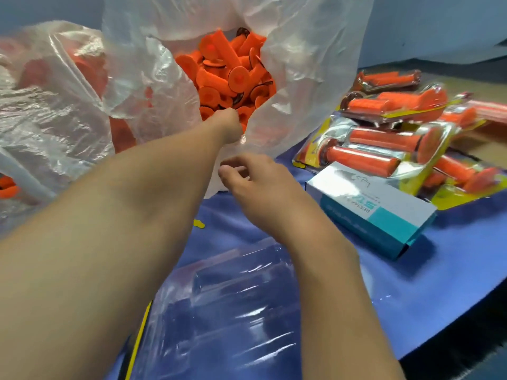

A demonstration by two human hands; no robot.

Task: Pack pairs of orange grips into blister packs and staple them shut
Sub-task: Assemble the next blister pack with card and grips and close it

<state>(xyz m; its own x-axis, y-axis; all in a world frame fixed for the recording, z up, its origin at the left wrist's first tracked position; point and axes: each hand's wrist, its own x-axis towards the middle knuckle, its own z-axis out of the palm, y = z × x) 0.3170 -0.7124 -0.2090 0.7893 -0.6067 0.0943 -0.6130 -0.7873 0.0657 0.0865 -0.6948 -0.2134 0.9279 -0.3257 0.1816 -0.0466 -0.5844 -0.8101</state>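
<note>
A clear plastic bag (301, 78) stands open on the blue table and holds several loose orange grips (233, 75). My left hand (229, 124) reaches into its mouth, the fingers hidden among the grips. My right hand (255, 185) hovers just in front of the bag's lower edge, fingers loosely curled with nothing in them. An empty clear blister pack (233, 303) with a yellow card edge lies open on the table under my forearms.
A pile of packed blister packs (397, 144) with orange grips lies at the right. A white and teal box (370, 209) sits in front of it. A second plastic bag (55, 105) with grips fills the left. The table edge (452, 333) runs along the lower right.
</note>
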